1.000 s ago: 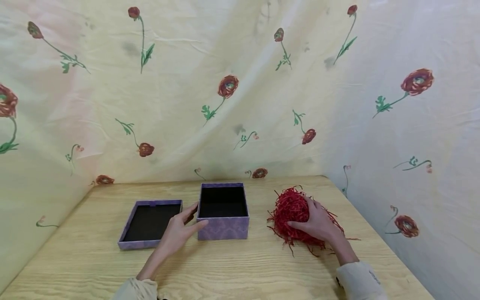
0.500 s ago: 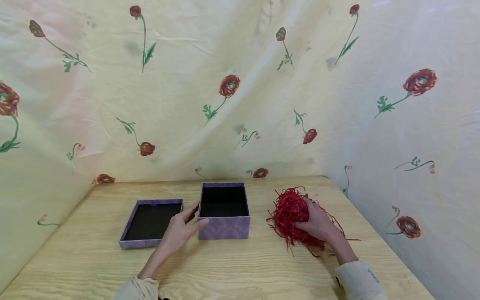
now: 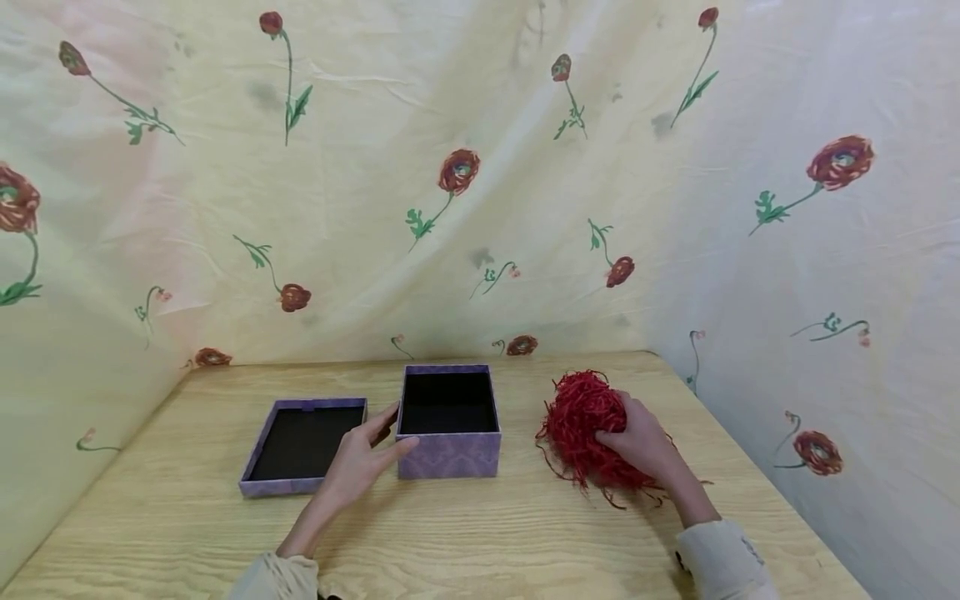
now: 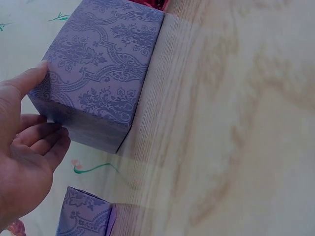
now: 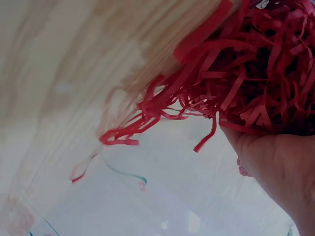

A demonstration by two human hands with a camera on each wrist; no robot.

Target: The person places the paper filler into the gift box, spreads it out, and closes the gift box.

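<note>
A purple patterned box (image 3: 450, 456) with a black inside stands uncovered on the wooden table. My left hand (image 3: 356, 462) holds it by its near left corner, thumb on the front face and fingers along the left side. The left wrist view shows that thumb on the edge of the box (image 4: 103, 54), with the other fingers bent against its side. To the right, a bundle of red shredded paper (image 3: 581, 425) is in the grasp of my right hand (image 3: 645, 437). Loose strands trail from the paper (image 5: 266, 69) in the right wrist view; most right fingertips are hidden by it.
The box's shallow purple lid (image 3: 285, 486) lies left of it, black inside facing up, partly behind my left hand. A flower-printed cloth (image 3: 360, 208) hangs behind and on both sides of the wooden table (image 3: 465, 542).
My right hand has drawn the red shredded paper together and raised it slightly, and its trailing strands have pulled in. The left hand and box have stayed in place.
</note>
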